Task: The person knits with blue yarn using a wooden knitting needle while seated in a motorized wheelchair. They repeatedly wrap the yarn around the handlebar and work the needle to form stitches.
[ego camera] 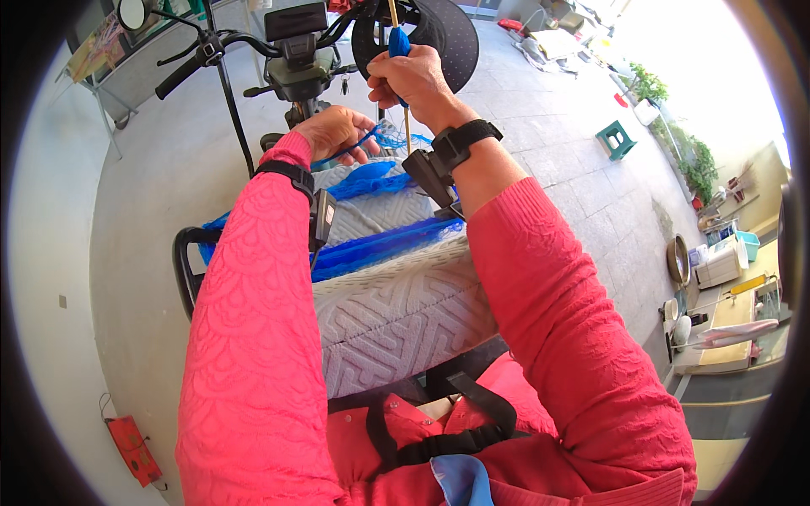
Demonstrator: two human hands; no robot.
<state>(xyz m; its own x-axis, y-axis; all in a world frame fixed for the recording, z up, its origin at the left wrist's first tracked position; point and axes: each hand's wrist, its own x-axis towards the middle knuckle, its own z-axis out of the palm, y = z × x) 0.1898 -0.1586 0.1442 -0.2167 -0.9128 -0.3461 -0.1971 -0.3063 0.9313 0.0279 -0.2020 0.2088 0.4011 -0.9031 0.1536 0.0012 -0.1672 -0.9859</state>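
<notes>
My right hand (417, 79) grips a thin wooden stick (407, 126) with blue thread (398, 43) wound thickly around it. The stick stands nearly upright. To its left, my left hand (335, 133) holds a twisted strand of blue netting (348, 150) across its fingers. Loose blue mesh (395, 136) spreads from those fingers toward the stick. Below both hands, a long bundle of blue netting (386, 246) lies across a pale quilted cover (405, 310) on the seat of an electric scooter. A smaller blue bundle (370, 180) rests farther forward on the cover.
The scooter's handlebar (180, 76) and mirror (133, 14) rise ahead on the left. A black dotted hat (452, 44) hangs behind my right hand. A green stool (615, 140) stands on the tiled floor. Basins and buckets (721, 262) line the right side. A red object (133, 450) lies lower left.
</notes>
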